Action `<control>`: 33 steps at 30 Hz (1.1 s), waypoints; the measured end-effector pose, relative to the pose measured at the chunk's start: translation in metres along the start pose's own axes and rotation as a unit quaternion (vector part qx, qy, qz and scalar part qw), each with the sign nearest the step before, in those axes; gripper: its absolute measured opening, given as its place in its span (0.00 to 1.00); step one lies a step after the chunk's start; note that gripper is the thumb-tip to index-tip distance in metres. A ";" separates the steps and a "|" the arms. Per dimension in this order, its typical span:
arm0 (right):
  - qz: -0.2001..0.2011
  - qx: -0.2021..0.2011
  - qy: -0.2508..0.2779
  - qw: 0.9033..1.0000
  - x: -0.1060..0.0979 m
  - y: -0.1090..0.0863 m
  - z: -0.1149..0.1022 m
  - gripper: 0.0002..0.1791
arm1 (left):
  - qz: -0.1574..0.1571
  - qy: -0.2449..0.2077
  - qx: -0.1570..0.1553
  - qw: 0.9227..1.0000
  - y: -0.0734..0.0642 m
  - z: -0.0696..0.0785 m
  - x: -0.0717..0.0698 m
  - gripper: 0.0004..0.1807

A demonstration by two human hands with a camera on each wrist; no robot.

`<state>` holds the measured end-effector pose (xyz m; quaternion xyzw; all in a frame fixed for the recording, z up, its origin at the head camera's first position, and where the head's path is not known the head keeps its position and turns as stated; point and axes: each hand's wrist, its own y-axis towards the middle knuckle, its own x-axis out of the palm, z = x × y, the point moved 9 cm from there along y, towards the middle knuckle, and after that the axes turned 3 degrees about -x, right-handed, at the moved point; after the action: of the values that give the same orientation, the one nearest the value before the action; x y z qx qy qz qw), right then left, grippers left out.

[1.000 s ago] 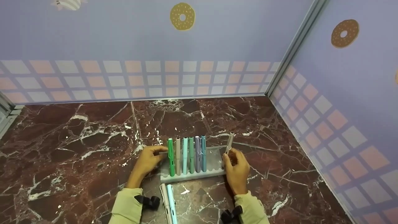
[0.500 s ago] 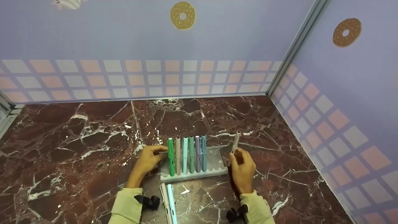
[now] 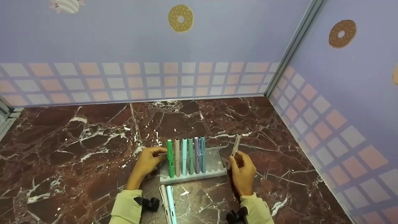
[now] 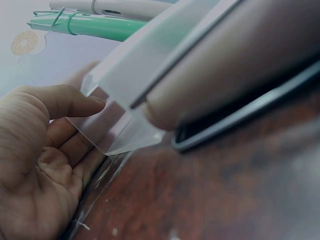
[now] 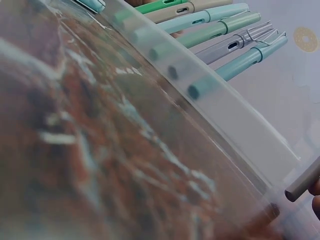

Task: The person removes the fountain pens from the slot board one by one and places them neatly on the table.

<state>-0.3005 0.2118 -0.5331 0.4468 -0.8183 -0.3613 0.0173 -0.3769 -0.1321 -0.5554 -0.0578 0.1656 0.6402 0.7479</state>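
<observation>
Right hand (image 3: 243,171) pinching the taupe pen (image 3: 236,145), long axis steep, upper end leaning right, beside the right end of the clear rack (image 3: 199,177)! Left hand (image 3: 148,161) grips its left end; six pens (image 3: 184,157) stand inside, two loose pens (image 3: 171,202) lie near.

Right wrist | I see six pens (image 5: 205,35) along the translucent rack (image 5: 240,117) | another pen (image 5: 94,4) before its front edge | the right hand (image 5: 316,204) holds a brown pen (image 5: 304,182) near the rack's right corner
</observation>
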 end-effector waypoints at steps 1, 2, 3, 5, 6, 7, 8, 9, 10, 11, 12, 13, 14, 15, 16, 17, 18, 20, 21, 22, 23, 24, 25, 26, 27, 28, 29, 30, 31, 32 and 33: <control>0.000 0.000 0.000 1.000 -0.001 -0.001 0.000 0.10 | 0.001 -0.001 -0.002 1.000 0.000 -0.001 0.000 0.08; 0.000 0.000 -0.001 1.000 -0.002 -0.002 0.000 0.10 | 0.000 -0.005 -0.002 1.000 0.000 0.000 0.000 0.08; 0.000 -0.002 -0.003 1.000 -0.003 -0.003 -0.001 0.10 | -0.001 -0.008 -0.003 1.000 0.000 0.000 0.000 0.08; -0.002 -0.008 -0.007 1.000 -0.005 -0.006 -0.002 0.10 | -0.003 -0.012 -0.002 1.000 -0.002 0.000 0.000 0.08; -0.003 -0.011 -0.010 1.000 -0.007 -0.007 -0.003 0.10 | -0.003 -0.014 0.000 1.000 -0.002 0.000 0.000 0.07; -0.003 -0.017 -0.012 1.000 -0.008 -0.008 -0.004 0.10 | -0.003 -0.014 0.003 1.000 -0.002 0.000 0.000 0.07; -0.004 -0.024 -0.015 1.000 -0.009 -0.010 -0.005 0.10 | -0.004 -0.017 0.005 1.000 -0.003 -0.001 0.000 0.07; -0.005 -0.030 -0.018 0.999 -0.011 -0.012 -0.006 0.10 | -0.004 -0.016 0.005 1.000 -0.003 -0.001 0.001 0.07; -0.006 -0.035 -0.021 0.999 -0.012 -0.013 -0.007 0.10 | -0.003 -0.016 0.006 1.000 -0.003 -0.002 0.001 0.07; -0.008 -0.038 -0.022 0.999 -0.013 -0.015 -0.008 0.10 | -0.003 -0.015 0.007 1.000 -0.003 -0.002 0.001 0.07; -0.010 -0.038 -0.020 0.999 -0.015 -0.017 -0.009 0.09 | -0.004 -0.015 0.005 1.000 -0.003 -0.003 0.001 0.07; -0.014 -0.036 -0.018 0.999 -0.016 -0.019 -0.015 0.09 | -0.005 -0.017 0.006 1.000 -0.003 -0.003 0.002 0.07; -0.018 -0.032 -0.014 0.999 -0.017 -0.020 -0.022 0.09 | -0.006 -0.019 0.005 1.000 -0.003 -0.003 0.002 0.07; -0.022 -0.026 -0.007 0.999 -0.017 -0.021 -0.028 0.09 | -0.007 -0.019 0.005 1.000 -0.003 -0.003 0.002 0.07; -0.025 -0.019 0.001 1.000 -0.017 -0.021 -0.033 0.09 | -0.007 -0.019 0.006 1.000 -0.002 -0.002 0.001 0.07; -0.029 -0.009 0.012 0.999 -0.017 -0.020 -0.039 0.09 | -0.008 -0.019 0.006 1.000 -0.002 -0.002 0.001 0.08; -0.031 -0.002 0.020 0.999 -0.017 -0.020 -0.044 0.09 | -0.009 -0.022 0.006 1.000 -0.002 -0.001 0.001 0.08; -0.035 0.009 0.031 0.999 -0.015 -0.018 -0.050 0.08 | -0.009 -0.022 0.010 1.000 -0.001 0.000 0.000 0.08; -0.037 0.013 0.035 0.999 -0.014 -0.017 -0.049 0.08 | -0.008 -0.022 0.011 1.000 -0.001 0.000 0.000 0.08; -0.041 0.016 0.038 0.998 -0.013 -0.017 -0.049 0.08 | -0.008 -0.020 0.013 1.000 -0.001 0.001 -0.001 0.08; -0.042 0.018 0.040 0.998 -0.013 -0.017 -0.049 0.08 | -0.007 -0.020 0.015 1.000 -0.001 0.001 -0.001 0.07; -0.045 0.016 0.040 0.998 -0.012 -0.017 -0.050 0.08 | -0.007 -0.020 0.017 1.000 -0.001 0.001 -0.001 0.07; -0.046 0.014 0.040 0.998 -0.012 -0.017 -0.050 0.08 | -0.006 -0.020 0.017 1.000 -0.001 0.001 -0.001 0.07; -0.047 0.013 0.040 0.998 -0.012 -0.017 -0.051 0.08 | -0.007 -0.021 0.018 1.000 -0.001 0.001 -0.001 0.07; -0.047 0.012 0.040 0.998 -0.012 -0.018 -0.051 0.07 | -0.007 -0.021 0.020 1.000 -0.001 0.002 -0.001 0.07; -0.047 0.010 0.038 0.998 -0.012 -0.018 -0.051 0.07 | -0.007 -0.021 0.020 1.000 -0.001 0.002 -0.001 0.07; -0.046 0.009 0.036 0.998 -0.012 -0.018 -0.052 0.07 | -0.007 -0.023 0.018 1.000 -0.001 0.002 0.000 0.07; -0.046 0.008 0.035 0.998 -0.012 -0.019 -0.052 0.07 | -0.007 -0.023 0.016 1.000 -0.001 0.001 0.000 0.08; -0.045 0.008 0.033 0.998 -0.012 -0.019 -0.053 0.07 | -0.006 -0.022 0.015 1.000 -0.001 0.001 0.000 0.08; -0.046 0.008 0.032 0.998 -0.012 -0.019 -0.053 0.07 | -0.004 -0.020 0.013 1.000 -0.001 0.001 0.000 0.08; -0.048 0.009 0.031 0.998 -0.011 -0.020 -0.053 0.07 | -0.002 -0.018 0.008 1.000 -0.001 0.000 0.000 0.08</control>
<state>-0.2609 0.1823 -0.5025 0.4969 -0.7979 -0.3405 0.0215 -0.3761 -0.1327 -0.5554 -0.0405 0.1574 0.6385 0.7523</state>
